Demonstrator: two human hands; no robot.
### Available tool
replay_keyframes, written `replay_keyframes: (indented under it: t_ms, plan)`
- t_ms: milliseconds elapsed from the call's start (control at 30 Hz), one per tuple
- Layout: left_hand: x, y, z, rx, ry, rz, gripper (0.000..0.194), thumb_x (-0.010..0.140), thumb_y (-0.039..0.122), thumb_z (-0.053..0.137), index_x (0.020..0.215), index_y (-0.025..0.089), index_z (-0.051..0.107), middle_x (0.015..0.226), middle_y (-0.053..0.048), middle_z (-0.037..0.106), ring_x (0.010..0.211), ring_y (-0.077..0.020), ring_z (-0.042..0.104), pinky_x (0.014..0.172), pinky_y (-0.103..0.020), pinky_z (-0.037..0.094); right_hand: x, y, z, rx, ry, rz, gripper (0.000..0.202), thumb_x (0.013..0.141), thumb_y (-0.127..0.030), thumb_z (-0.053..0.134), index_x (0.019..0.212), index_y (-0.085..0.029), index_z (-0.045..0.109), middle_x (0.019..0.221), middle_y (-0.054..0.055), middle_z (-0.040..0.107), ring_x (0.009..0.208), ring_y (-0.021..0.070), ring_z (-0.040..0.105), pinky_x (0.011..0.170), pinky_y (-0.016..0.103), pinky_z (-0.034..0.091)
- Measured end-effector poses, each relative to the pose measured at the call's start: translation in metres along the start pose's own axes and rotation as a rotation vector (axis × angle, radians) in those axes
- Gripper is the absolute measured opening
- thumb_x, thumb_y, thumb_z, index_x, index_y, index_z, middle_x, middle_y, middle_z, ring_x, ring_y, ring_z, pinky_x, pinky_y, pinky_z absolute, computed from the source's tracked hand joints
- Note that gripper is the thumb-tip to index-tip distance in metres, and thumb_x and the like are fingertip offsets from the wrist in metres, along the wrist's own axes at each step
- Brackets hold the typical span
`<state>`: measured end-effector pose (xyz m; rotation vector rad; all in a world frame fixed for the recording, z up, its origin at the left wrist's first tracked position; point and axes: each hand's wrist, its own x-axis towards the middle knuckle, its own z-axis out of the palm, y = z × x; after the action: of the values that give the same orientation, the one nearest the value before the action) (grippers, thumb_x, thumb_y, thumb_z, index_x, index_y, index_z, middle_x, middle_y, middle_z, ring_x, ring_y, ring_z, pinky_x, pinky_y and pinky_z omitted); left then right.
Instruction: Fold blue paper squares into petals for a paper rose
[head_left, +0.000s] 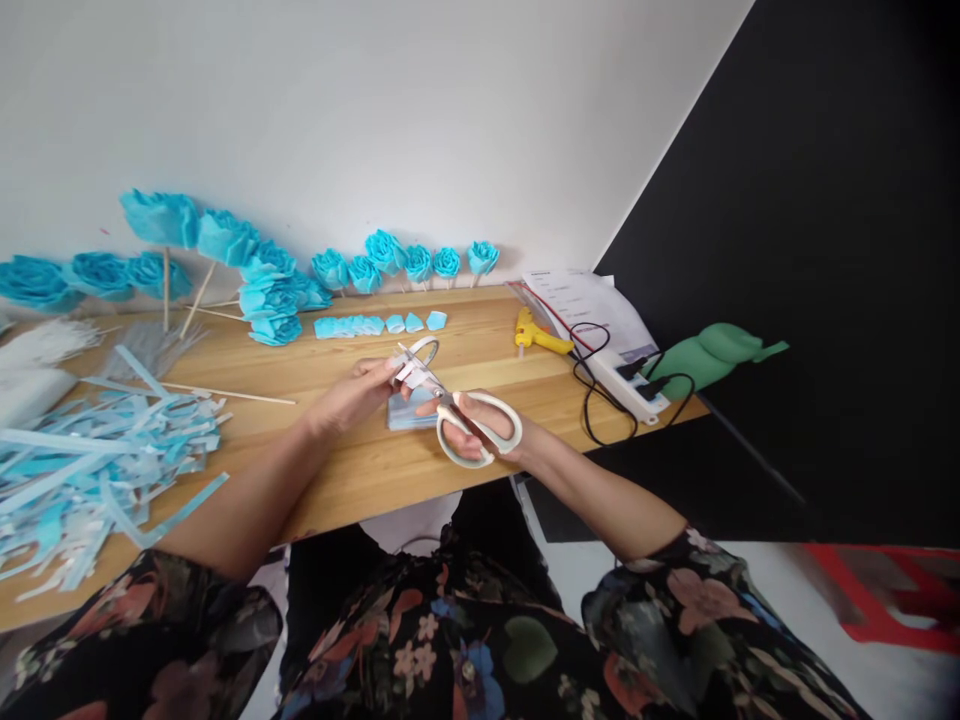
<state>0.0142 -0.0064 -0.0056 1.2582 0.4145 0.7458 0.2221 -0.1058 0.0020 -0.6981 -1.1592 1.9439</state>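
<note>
My left hand [349, 396] pinches a small piece of pale paper [409, 374], with a narrow strip curling up from it. In my right hand [526, 438] are scissors [513, 412] with white handles, thumb and fingers through the loops. Their blades point left and meet the paper; whether they are fully closed is hard to see. Beneath both hands lies a flat stack of light blue sheets [403, 416], partly hidden. Behind them, a row of small blue cut pieces [349, 326] rests on the wooden table [337, 500].
Blue crepe-paper roses [386, 252] on sticks line the wall. Blue and white paper strips [82, 480] are heaped at left, near a thin wooden stick [247, 394]. A yellow glue gun [541, 335], papers [592, 305], a power strip [634, 388] with black cords and a green object [709, 355] sit at right.
</note>
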Motion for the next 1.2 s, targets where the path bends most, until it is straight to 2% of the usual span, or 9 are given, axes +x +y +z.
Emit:
replay_keyframes:
  t_ms: [267, 367, 467, 600, 700, 833, 1000, 1100, 1200]
  plan:
    - [-0.001, 0.012, 0.007, -0.004, -0.072, 0.016, 0.04, 0.08, 0.054, 0.069, 0.069, 0.016, 0.069, 0.073, -0.007, 0.059, 0.075, -0.0213, 0.053, 0.075, -0.035, 0.041, -0.004, -0.005, 0.0, 0.049, 0.023, 0.033, 0.062, 0.075, -0.07, 0.073, 0.095, -0.012, 0.067, 0.049, -0.009, 0.046, 0.037, 0.0031, 0.027, 0.035, 0.018, 0.024]
    - [-0.002, 0.009, 0.004, 0.028, -0.043, 0.008, 0.037, 0.082, 0.05, 0.071, 0.068, 0.016, 0.067, 0.07, -0.005, 0.055, 0.072, -0.0189, 0.049, 0.071, -0.032, 0.038, -0.006, -0.005, 0.0, 0.025, 0.015, 0.018, 0.058, 0.08, -0.068, 0.069, 0.094, -0.012, 0.064, 0.05, -0.008, 0.045, 0.038, 0.0031, 0.028, 0.036, 0.018, 0.024]
    - [-0.002, 0.005, 0.0, 0.084, -0.01, -0.03, 0.042, 0.086, 0.053, 0.068, 0.064, 0.018, 0.061, 0.064, -0.001, 0.05, 0.064, -0.0157, 0.043, 0.066, -0.031, 0.034, -0.007, -0.003, 0.0, 0.012, 0.003, 0.003, 0.057, 0.084, -0.068, 0.065, 0.094, -0.012, 0.064, 0.05, -0.009, 0.042, 0.037, 0.0027, 0.027, 0.037, 0.017, 0.024]
    - [0.0, 0.001, -0.005, 0.128, -0.008, -0.023, 0.049, 0.077, 0.063, 0.073, 0.063, 0.018, 0.061, 0.059, 0.001, 0.045, 0.059, -0.0143, 0.04, 0.062, -0.03, 0.033, -0.007, -0.001, 0.002, -0.023, -0.022, 0.002, 0.06, 0.082, -0.068, 0.067, 0.099, -0.01, 0.066, 0.048, -0.01, 0.042, 0.036, 0.0033, 0.028, 0.035, 0.018, 0.024]
    - [0.001, -0.001, -0.008, 0.149, 0.021, -0.013, 0.049, 0.074, 0.064, 0.076, 0.065, 0.018, 0.064, 0.056, 0.003, 0.042, 0.058, -0.0139, 0.041, 0.062, -0.03, 0.034, -0.009, -0.004, 0.007, -0.062, 0.021, -0.023, 0.062, 0.082, -0.065, 0.069, 0.105, -0.008, 0.069, 0.051, -0.009, 0.045, 0.036, 0.0023, 0.029, 0.034, 0.018, 0.025]
    - [0.001, -0.003, -0.009, 0.187, 0.052, -0.014, 0.046, 0.077, 0.06, 0.075, 0.063, 0.017, 0.065, 0.056, 0.002, 0.046, 0.056, -0.0127, 0.042, 0.059, -0.028, 0.034, -0.01, -0.005, 0.009, -0.095, 0.079, -0.024, 0.065, 0.077, -0.064, 0.074, 0.107, -0.008, 0.071, 0.051, -0.009, 0.046, 0.036, 0.0016, 0.029, 0.034, 0.017, 0.023]
    - [0.002, -0.002, -0.005, 0.183, 0.131, -0.107, 0.036, 0.081, 0.054, 0.072, 0.083, 0.018, 0.075, 0.053, 0.003, 0.047, 0.047, -0.0118, 0.038, 0.047, -0.026, 0.03, -0.007, 0.005, 0.008, -0.312, 0.17, 0.093, 0.058, 0.066, -0.047, 0.087, 0.109, -0.01, 0.073, 0.054, -0.007, 0.055, 0.04, 0.0032, 0.04, 0.039, 0.017, 0.029]
    - [0.002, 0.005, -0.004, 0.167, 0.166, -0.045, 0.037, 0.079, 0.054, 0.074, 0.086, 0.018, 0.076, 0.054, 0.002, 0.05, 0.048, -0.0125, 0.04, 0.049, -0.027, 0.034, -0.014, 0.004, 0.008, -0.356, 0.18, 0.022, 0.056, 0.069, -0.038, 0.085, 0.117, -0.014, 0.071, 0.06, -0.007, 0.058, 0.047, 0.004, 0.043, 0.045, 0.018, 0.034]
    - [0.004, 0.016, -0.003, 0.283, 0.23, 0.054, 0.033, 0.081, 0.05, 0.074, 0.075, 0.018, 0.075, 0.063, -0.003, 0.061, 0.061, -0.0164, 0.052, 0.06, -0.027, 0.041, -0.038, -0.003, 0.007, -0.252, 0.162, -0.052, 0.064, 0.072, -0.033, 0.084, 0.13, -0.02, 0.06, 0.074, -0.004, 0.066, 0.056, 0.0059, 0.051, 0.052, 0.018, 0.04]
